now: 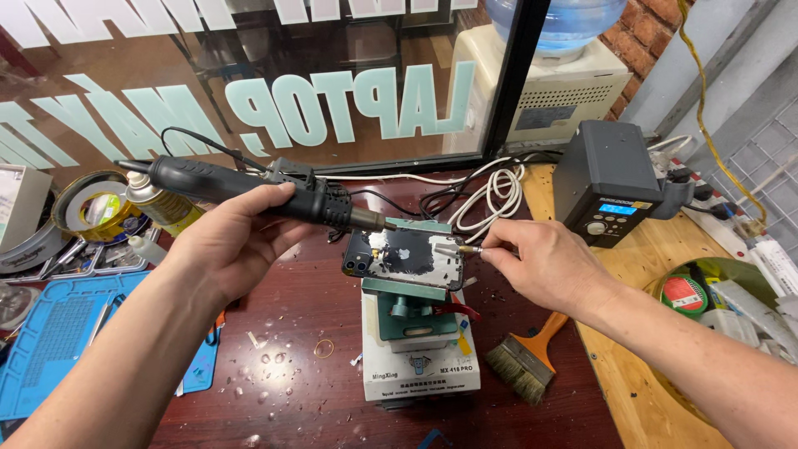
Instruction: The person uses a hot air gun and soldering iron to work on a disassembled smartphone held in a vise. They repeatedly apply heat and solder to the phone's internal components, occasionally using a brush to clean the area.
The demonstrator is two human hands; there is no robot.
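My left hand [237,241] grips a black hot-air gun handle [249,187], its metal nozzle pointing right at the top edge of a phone [406,258]. The phone lies back-up with cracked, partly stripped back glass, clamped on a green-and-white fixture stand [420,366]. My right hand [544,262] pinches a thin metal-tipped tool [464,248] against the phone's right end.
A blue work mat [58,341] lies at left, with tape rolls [91,208] and a spray can [162,199] behind it. A brush [528,357] rests right of the stand. A dark station with a lit display [611,179], white cables [495,195] and a glass window stand behind.
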